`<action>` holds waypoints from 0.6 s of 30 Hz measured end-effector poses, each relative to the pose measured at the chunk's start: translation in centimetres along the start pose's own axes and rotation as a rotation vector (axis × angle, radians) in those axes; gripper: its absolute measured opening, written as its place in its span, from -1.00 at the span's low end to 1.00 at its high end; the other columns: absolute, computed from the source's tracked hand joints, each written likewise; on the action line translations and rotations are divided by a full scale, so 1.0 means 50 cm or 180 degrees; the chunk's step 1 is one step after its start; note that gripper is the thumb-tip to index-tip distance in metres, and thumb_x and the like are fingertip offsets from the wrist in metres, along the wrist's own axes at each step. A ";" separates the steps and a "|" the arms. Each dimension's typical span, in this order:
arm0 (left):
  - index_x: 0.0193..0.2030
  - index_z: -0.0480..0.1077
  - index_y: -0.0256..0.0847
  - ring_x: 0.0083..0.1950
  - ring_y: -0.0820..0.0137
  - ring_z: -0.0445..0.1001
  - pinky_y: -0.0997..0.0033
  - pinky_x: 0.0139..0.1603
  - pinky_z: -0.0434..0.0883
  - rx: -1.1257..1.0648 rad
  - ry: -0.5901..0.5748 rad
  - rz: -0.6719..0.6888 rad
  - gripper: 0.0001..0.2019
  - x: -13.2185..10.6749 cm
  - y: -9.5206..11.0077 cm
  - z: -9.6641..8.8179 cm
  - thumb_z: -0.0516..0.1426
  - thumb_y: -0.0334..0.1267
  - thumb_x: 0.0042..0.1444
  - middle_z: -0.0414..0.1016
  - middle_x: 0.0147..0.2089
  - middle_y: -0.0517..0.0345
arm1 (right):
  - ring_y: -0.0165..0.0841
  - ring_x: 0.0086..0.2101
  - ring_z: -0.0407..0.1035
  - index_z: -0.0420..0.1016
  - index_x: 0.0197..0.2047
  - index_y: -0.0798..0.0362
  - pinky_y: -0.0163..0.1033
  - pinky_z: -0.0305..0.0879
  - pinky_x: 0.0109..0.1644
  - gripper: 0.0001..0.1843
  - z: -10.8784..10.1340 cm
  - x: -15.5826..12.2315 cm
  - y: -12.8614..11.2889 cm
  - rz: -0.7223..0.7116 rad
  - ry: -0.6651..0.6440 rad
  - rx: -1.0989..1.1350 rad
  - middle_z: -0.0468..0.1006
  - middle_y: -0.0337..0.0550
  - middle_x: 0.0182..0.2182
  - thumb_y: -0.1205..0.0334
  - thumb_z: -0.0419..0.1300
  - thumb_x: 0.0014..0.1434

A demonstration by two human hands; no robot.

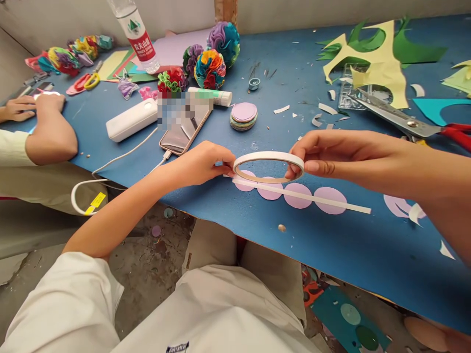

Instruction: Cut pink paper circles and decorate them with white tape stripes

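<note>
we've got a thin white tape roll, ring-shaped with a tan inner band (268, 156), pinched at its right edge by the right hand's (340, 149) thumb and fingers. left hand (206, 159) has fingertips drawn together by the ring's other edge; we can't tell if they grip ring, tape or nothing. just below the fingers, a narrow white tape strip (300, 195) crosses four flat lilac paper circles (299, 204); if it's tacky, we reckon a tug or brush could drag the row crooked. loose curved lilac paper scraps (395, 205), right of the fingers, could stick on. beyond left fingers, a dark-screened phone (184, 131) has a white charging cable (167, 155); a careless forearm sweep could snag it.
</note>
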State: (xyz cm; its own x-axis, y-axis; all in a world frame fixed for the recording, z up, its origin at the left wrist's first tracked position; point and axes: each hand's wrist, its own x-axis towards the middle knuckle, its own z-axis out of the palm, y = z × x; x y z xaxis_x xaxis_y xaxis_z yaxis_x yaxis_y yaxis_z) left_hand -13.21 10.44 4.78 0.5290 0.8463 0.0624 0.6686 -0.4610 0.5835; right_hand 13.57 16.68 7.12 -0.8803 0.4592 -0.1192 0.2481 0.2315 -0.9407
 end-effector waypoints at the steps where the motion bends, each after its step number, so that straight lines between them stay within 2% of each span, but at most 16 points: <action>1: -0.34 0.53 -0.29 -0.28 0.46 0.52 0.54 -0.22 0.33 0.0012 -0.0004 0.0005 -0.86 0.001 0.001 0.000 0.12 -0.44 0.10 0.61 -0.33 0.17 | -0.35 -0.25 0.39 0.42 -0.24 -0.06 -0.15 0.30 -0.21 -0.68 0.000 0.000 0.000 0.0000 0.0011 -0.0004 0.51 -0.22 -0.31 -0.14 0.17 0.20; 11: -0.33 0.53 -0.31 -0.30 0.48 0.52 0.57 -0.21 0.35 -0.0367 0.0066 -0.0043 -0.88 0.008 -0.004 0.014 0.14 -0.45 0.09 0.61 -0.35 0.20 | -0.38 -0.29 0.38 0.43 -0.28 -0.06 -0.17 0.31 -0.23 -0.68 0.005 -0.003 -0.020 -0.0035 0.0169 -0.0051 0.51 -0.24 -0.35 -0.15 0.19 0.17; 18: -0.31 0.54 -0.27 -0.29 0.46 0.51 0.54 -0.21 0.36 -0.0219 0.0148 0.0145 -0.87 0.004 -0.016 0.017 0.14 -0.41 0.12 0.61 -0.31 0.15 | -0.36 -0.28 0.38 0.42 -0.26 -0.06 -0.16 0.27 -0.23 -0.66 0.001 -0.002 -0.014 -0.0014 0.0150 -0.0093 0.51 -0.23 -0.33 -0.17 0.18 0.17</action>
State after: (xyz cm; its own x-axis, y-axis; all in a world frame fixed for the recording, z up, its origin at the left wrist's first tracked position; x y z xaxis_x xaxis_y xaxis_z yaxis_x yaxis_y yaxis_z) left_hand -13.22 10.75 3.64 0.5321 0.8372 0.1267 0.6062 -0.4811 0.6333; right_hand 13.44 16.42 7.79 -0.8615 0.4979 -0.0993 0.2566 0.2583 -0.9314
